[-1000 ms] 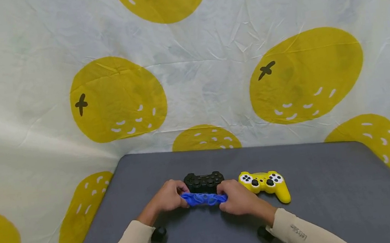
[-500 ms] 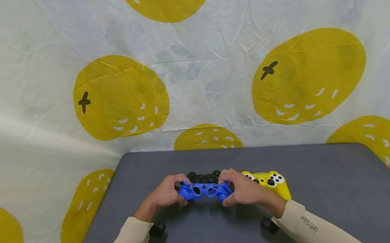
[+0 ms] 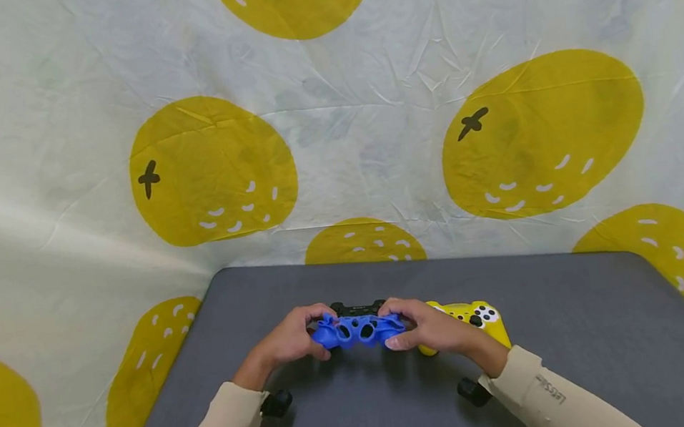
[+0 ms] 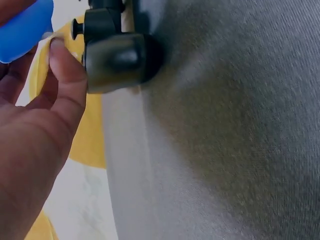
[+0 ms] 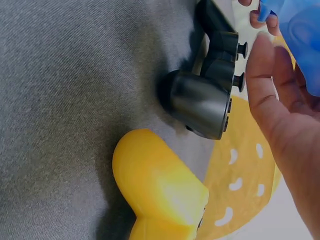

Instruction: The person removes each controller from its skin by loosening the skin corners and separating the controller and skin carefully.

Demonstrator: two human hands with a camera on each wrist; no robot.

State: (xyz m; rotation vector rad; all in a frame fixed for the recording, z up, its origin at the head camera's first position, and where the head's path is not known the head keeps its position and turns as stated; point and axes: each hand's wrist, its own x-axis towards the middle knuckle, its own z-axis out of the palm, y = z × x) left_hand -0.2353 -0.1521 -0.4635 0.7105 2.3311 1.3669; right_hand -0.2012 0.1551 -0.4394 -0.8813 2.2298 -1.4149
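Note:
A blue silicone controller cover (image 3: 357,330), soft and hollow with two round holes in its face, hangs between both hands above the table. My left hand (image 3: 290,336) grips its left end, and my right hand (image 3: 425,329) holds the right end with the thumb below. Just behind the cover lies a black game controller (image 3: 357,309), mostly hidden in the head view. Its grip and thumbsticks show in the right wrist view, where the black controller (image 5: 200,100) rests on the table. Only a corner of the blue cover (image 4: 25,32) appears in the left wrist view.
A yellow game controller (image 3: 493,327) with white button areas lies to the right, partly behind the right hand. The dark grey table (image 3: 565,328) ends at a white curtain (image 3: 366,152) printed with yellow fruit. Black wrist cameras sit under both sleeves.
The blue cover has turned from a narrow crumpled strip to show its face with the holes. Both hands have risen slightly with it, and it hides more of the black controller.

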